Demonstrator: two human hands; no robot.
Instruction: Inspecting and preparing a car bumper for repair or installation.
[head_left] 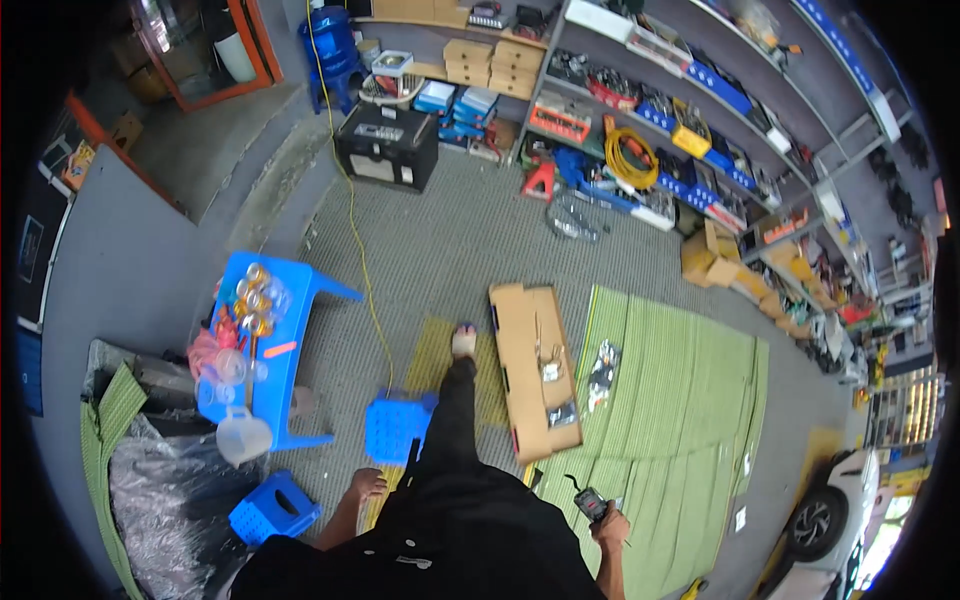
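My right hand [611, 526] is wrapped round a dark grey cordless drill [590, 503] with a short black strap, held over the green mat [650, 400]. Its battery end points forward, and much of its body is hidden by my hand. At my left side, my left hand [368, 484] hangs with loosely bent fingers and holds nothing. The nearest thing to it is a blue plastic stool [395, 428], just ahead. Beyond my outstretched leg lies an open flat cardboard box [522, 385]. Metal rods [541, 335] and small plastic bags [562, 413] rest in it.
A blue table [285, 375] with cans, cups and a jug stands on the left, another blue stool [275, 508] near it. A yellow cable [355, 230] crosses the floor. Loaded shelves [650, 120] line the back right. A white car [830, 525] is at the right.
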